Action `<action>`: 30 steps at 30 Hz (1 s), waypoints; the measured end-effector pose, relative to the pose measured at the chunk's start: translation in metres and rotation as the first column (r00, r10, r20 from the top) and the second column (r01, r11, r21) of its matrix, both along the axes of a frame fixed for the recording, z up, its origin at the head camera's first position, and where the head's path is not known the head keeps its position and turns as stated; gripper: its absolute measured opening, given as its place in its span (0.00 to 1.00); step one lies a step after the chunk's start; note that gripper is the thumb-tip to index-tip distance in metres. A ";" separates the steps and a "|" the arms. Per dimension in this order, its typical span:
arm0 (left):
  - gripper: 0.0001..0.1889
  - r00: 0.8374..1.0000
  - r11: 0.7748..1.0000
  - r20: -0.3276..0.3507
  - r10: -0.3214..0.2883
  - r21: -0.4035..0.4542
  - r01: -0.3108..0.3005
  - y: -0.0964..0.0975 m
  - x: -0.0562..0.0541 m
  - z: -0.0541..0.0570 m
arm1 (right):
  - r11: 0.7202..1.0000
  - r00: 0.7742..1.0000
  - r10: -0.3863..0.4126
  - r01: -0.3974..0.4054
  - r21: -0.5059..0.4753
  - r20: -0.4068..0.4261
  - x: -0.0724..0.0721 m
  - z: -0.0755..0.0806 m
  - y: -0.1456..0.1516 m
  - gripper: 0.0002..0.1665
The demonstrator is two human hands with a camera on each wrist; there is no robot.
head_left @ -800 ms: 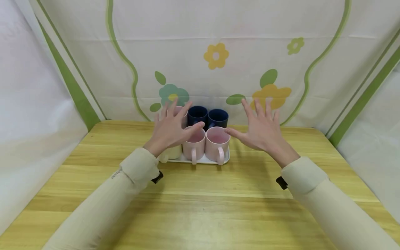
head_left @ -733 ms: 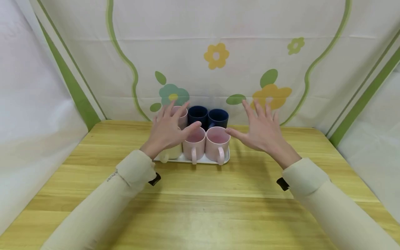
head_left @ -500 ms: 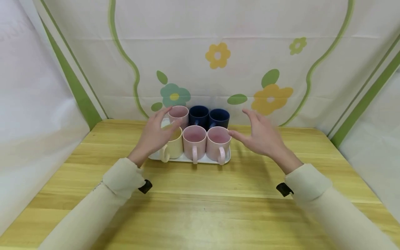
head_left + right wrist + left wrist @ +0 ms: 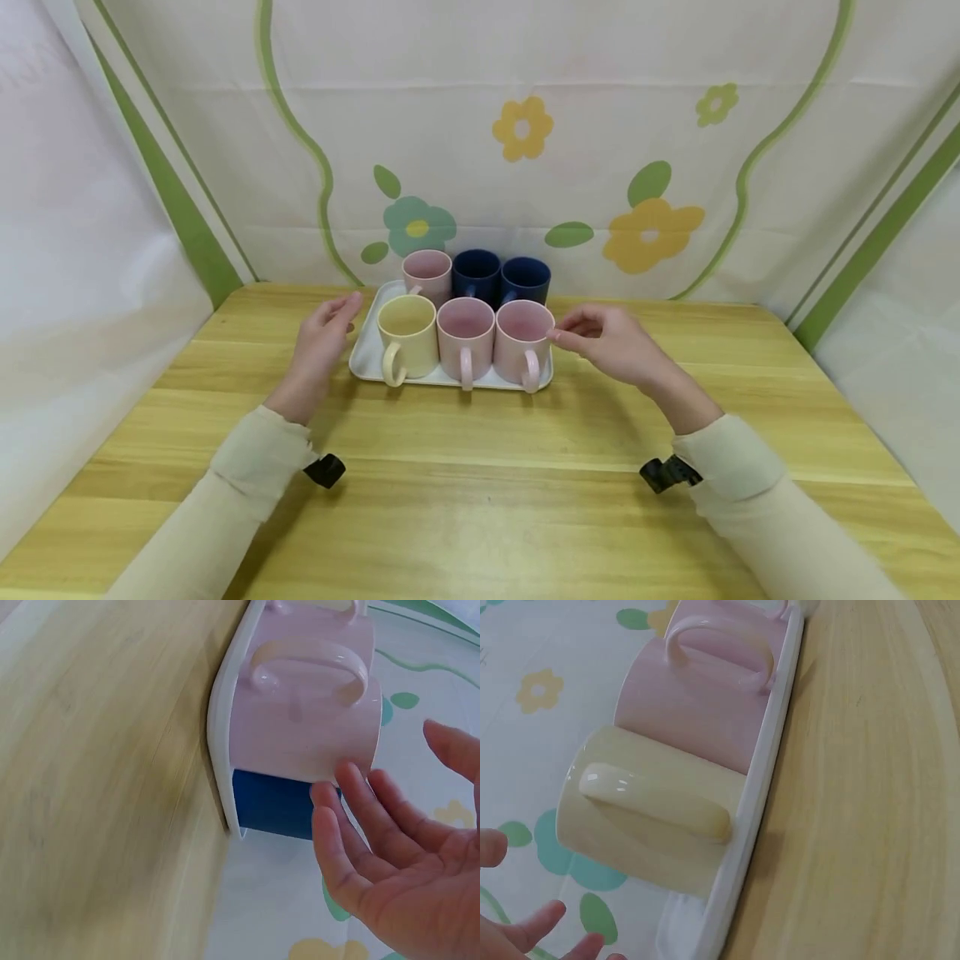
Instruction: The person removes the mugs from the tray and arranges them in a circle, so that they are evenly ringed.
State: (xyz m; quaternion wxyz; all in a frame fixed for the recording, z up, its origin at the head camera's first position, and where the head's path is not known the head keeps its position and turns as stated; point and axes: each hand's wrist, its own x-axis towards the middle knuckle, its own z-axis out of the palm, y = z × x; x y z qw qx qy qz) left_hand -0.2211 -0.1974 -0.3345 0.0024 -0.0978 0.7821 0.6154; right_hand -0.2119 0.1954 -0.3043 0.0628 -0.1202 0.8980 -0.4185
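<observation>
A white tray (image 4: 365, 357) carries mugs in two rows. In front stand a yellow mug (image 4: 408, 343), a pink mug (image 4: 467, 337) and another pink mug (image 4: 517, 340). Behind them are a third pink mug (image 4: 431, 279) and two dark blue mugs, one in the middle (image 4: 475, 277) and one at the right (image 4: 527, 282). My left hand (image 4: 318, 346) hovers just left of the tray, holding nothing. My right hand (image 4: 615, 343), fingers loosely bent, is beside the front right pink mug; whether it touches is unclear. In the right wrist view its fingers (image 4: 371, 817) overlap that mug's edge.
The tray rests toward the back of a wooden table (image 4: 487, 492). A pale cloth (image 4: 585, 50) printed with flowers hangs right behind the mugs. More white cloth (image 4: 82, 275) walls in the left side.
My left hand has moved left and down, away from over the mugs to beside the tray. The right hand has lowered slightly and its spread fingers have bent together. The mugs stay in place.
</observation>
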 end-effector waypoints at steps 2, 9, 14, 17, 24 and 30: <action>0.40 1.000 1.000 0.028 -0.001 0.030 0.000 -0.003 0.000 -0.004 | 0.999 0.998 0.034 -0.032 -0.033 0.060 -0.001 -0.001 -0.001 0.22; 0.37 0.992 0.995 0.105 -0.073 0.074 0.065 -0.010 -0.002 -0.016 | 0.988 0.975 0.116 -0.093 -0.121 0.190 -0.004 -0.010 -0.004 0.22; 0.37 0.988 0.993 0.103 -0.117 0.037 0.113 -0.016 -0.001 -0.024 | 0.979 0.960 0.126 -0.080 -0.185 0.249 -0.008 -0.019 -0.008 0.22; 0.38 0.982 0.987 0.101 -0.157 -0.011 0.159 -0.023 0.000 -0.029 | 0.966 0.946 0.124 -0.047 -0.254 0.299 -0.009 -0.023 -0.014 0.22; 0.41 0.970 0.970 0.085 -0.229 -0.060 0.234 -0.027 -0.004 -0.037 | 0.931 0.922 0.150 -0.011 -0.364 0.356 -0.006 -0.033 -0.023 0.22; 0.43 0.968 0.964 0.096 -0.233 -0.106 0.243 -0.023 -0.005 -0.043 | 0.903 0.912 0.185 -0.010 -0.430 0.367 -0.003 -0.043 -0.028 0.21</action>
